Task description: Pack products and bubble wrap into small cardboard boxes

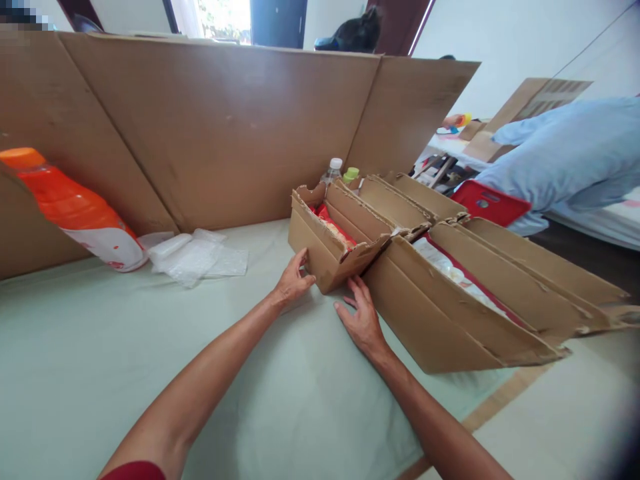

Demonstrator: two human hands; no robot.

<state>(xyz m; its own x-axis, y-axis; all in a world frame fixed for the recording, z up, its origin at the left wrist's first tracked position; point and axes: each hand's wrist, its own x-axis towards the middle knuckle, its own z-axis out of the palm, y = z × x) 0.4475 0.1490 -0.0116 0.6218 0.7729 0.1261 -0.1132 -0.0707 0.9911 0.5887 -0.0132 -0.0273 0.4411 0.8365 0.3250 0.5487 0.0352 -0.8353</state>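
The left hand [295,281] is at the near side of a small open cardboard box [311,239], and the right hand [363,321] is at its near lower corner. Both hands are unclenched, with fingers parted, and neither one is closed around anything; I cannot tell how firmly the fingertips touch the cardboard. The box stands on the pale green cloth [250,393], just beside a larger open carton [425,320]. Inside the box lies a red packet [334,225], partly covered by the walls, so its label cannot be read. The white contents [453,270] of the carton are also hard to identify. Behind the box, only the upper parts of a white-capped clear bottle [332,172] and a green cap [351,174] are visible. At left, an orange bottle [93,213] leans beside crumpled bubble wrap [200,257]. The tall cardboard panel [240,133] hides most of the background, and a person in light blue [570,150] is cut off by the right edge.
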